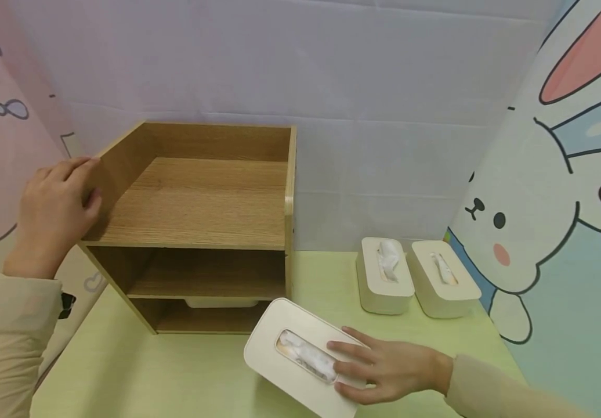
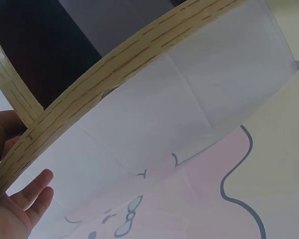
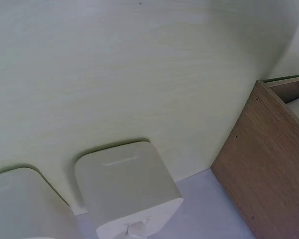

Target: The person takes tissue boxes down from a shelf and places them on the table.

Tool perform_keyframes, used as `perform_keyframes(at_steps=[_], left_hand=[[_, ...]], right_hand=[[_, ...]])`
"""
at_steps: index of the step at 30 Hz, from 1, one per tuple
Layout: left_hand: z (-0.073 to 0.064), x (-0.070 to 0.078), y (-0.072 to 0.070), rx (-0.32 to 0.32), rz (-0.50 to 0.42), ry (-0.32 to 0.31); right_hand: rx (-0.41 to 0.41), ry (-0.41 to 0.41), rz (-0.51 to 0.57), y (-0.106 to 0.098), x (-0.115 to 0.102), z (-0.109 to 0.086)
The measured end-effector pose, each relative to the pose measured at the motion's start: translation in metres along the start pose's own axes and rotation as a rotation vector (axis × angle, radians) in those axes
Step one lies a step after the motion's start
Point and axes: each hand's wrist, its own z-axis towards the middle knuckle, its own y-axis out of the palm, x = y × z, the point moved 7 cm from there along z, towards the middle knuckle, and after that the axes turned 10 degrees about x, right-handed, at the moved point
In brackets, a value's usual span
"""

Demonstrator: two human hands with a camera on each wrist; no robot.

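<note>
My left hand (image 1: 57, 212) grips the top edge of the left side panel of a wooden desktop shelf (image 1: 217, 203). In the left wrist view, fingers show on both sides of that panel (image 2: 84, 97). A white tissue box (image 1: 274, 334) with an oval opening is tilted in front of the shelf. My right hand (image 1: 384, 368) holds this box at its right end, fingers spread over the top; the thumb's placement cannot be made out. A white rounded edge (image 1: 221, 302) shows inside the shelf's lowest compartment; the rest of it is hidden.
Two more white tissue boxes (image 1: 386, 276) (image 1: 445, 278) stand side by side on the pale green table (image 1: 175, 371), right of the shelf. Behind hangs a white cloth (image 1: 384, 116). A rabbit-printed cloth (image 1: 530, 232) borders the right side, and a pink one (image 1: 3, 162) the left.
</note>
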Motion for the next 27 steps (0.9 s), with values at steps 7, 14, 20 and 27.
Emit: perform_keyframes(at_steps=[7,14,20,27], left_hand=[[0.001,0.001,-0.002,0.013,0.001,0.003],[0.001,0.001,-0.003,0.009,0.007,0.005],[0.001,0.001,-0.002,0.009,0.004,0.003],[0.001,0.001,0.0,0.002,0.003,-0.008]], right_hand=[[0.005,0.063,0.019,-0.007,-0.009,-0.012],[-0.017,0.155,0.016,0.0,-0.017,-0.032],[-0.01,0.225,-0.007,0.008,-0.015,-0.046],[0.01,0.355,-0.02,0.02,-0.008,-0.062]])
